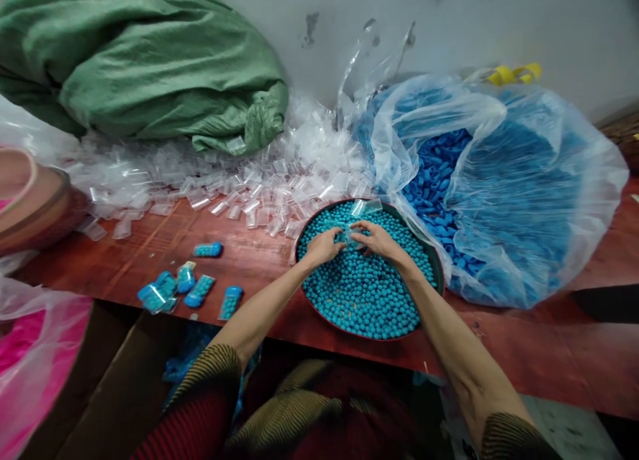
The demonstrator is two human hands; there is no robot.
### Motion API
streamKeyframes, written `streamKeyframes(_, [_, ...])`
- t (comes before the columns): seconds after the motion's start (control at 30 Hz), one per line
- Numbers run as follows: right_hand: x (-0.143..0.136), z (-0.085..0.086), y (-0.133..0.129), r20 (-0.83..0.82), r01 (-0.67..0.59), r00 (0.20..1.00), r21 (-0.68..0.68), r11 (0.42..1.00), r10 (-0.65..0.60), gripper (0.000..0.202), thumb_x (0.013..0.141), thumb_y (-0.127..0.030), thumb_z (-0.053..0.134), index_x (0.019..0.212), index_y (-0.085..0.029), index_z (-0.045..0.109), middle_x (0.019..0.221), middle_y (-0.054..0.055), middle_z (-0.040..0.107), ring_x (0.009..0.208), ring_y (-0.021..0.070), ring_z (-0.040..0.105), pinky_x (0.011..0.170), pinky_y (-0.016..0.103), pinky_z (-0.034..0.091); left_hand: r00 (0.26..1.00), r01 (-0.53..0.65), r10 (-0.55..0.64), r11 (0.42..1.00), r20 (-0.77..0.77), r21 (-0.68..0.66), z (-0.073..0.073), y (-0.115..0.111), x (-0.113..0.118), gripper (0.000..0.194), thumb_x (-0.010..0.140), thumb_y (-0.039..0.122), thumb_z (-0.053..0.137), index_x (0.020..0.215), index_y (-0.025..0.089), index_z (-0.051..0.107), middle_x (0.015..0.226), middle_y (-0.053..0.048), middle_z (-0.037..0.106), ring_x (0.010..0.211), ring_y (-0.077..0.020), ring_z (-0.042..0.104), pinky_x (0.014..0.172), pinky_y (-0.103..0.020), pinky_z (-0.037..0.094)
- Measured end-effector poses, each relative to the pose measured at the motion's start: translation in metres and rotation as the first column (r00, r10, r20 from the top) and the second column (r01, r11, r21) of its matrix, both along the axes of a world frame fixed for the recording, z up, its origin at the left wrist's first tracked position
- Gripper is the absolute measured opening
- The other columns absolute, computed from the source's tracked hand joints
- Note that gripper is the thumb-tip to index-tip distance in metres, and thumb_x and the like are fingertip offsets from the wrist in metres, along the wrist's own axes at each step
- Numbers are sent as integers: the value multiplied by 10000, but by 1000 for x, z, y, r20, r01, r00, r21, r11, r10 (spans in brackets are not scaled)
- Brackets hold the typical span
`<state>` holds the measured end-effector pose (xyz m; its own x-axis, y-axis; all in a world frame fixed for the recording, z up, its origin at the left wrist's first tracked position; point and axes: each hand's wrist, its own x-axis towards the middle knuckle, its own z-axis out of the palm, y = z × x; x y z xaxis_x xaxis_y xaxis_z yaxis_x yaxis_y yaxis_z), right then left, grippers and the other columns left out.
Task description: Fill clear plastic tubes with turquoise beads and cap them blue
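A round tray (439, 273) full of small turquoise beads (359, 300) sits on the red table in front of me. Over the beads my left hand (324, 245) and my right hand (378, 240) face each other, fingers curled. Between their fingertips is a small clear plastic container (352, 236), gripped from both sides; what it contains is too blurred to tell. Just beyond my fingers, more clear containers (367, 208) lie at the tray's far edge. Left of the tray are several bead-filled containers with blue caps, one of them (230, 303) near my left forearm.
A heap of clear containers (269, 194) spreads along the wall beneath a green sack (150, 67). To the right, a translucent bag (529, 200) holds blue caps (434, 174). At left stand a pinkish bowl (34, 194) and a bag with pink contents (44, 353).
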<state>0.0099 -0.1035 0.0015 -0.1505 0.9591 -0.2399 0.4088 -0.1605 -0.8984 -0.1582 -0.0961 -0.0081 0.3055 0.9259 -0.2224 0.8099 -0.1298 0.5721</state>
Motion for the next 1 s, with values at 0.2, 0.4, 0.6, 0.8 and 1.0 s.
streamKeyframes(0.2, [-5, -4, 3, -87, 27, 996, 32, 999, -24, 341, 733, -346, 601, 1044, -206, 587, 972, 40, 610, 600, 129, 608, 413, 220, 469, 973, 137, -125, 989, 194, -50, -3, 15, 1, 486, 693, 258, 658, 1169, 187, 590, 983, -16, 677, 867, -188, 615, 775, -270, 480])
streamKeyframes(0.4, [-4, -5, -35, -144, 91, 988, 224, 970, -59, 414, 749, -352, 604, 1143, -244, 536, 1049, 35, 588, 625, 116, 585, 514, 250, 498, 949, 50, -79, 994, 307, 100, 7, -22, -2, 497, 797, 402, 572, 1247, 194, 533, 948, -48, 647, 862, -206, 602, 811, -330, 475])
streamKeyframes(0.6, [-11, -8, -76, -178, 158, 977, 218, 963, -120, 609, 785, -349, 591, 1334, -252, 346, 1032, 49, 590, 598, 122, 591, 577, 286, 523, 849, 92, -112, 994, 517, 66, 3, -60, 2, 442, 839, 328, 515, 1242, 153, 461, 1147, -101, 591, 960, -202, 591, 880, -347, 475])
streamKeyframes(0.8, [-22, -8, -102, -78, 193, 981, 286, 938, -178, 406, 879, -371, 445, 1257, -229, 404, 1019, 79, 626, 756, 181, 630, 679, 326, 531, 782, 100, -51, 994, 622, -44, 7, -87, 5, 499, 885, 257, 386, 1354, 125, 278, 1268, -127, 535, 1120, -191, 550, 995, -337, 423])
streamKeyframes(1.0, [-18, -3, -109, 193, 2, 979, 308, 951, -64, 326, 881, -347, 414, 1157, -196, 499, 828, 54, 667, 697, 194, 636, 630, 302, 490, 892, 149, -98, 986, 441, -81, 11, -92, -8, 571, 860, 331, 436, 1365, 117, 274, 1193, -138, 582, 1078, -241, 576, 944, -380, 445])
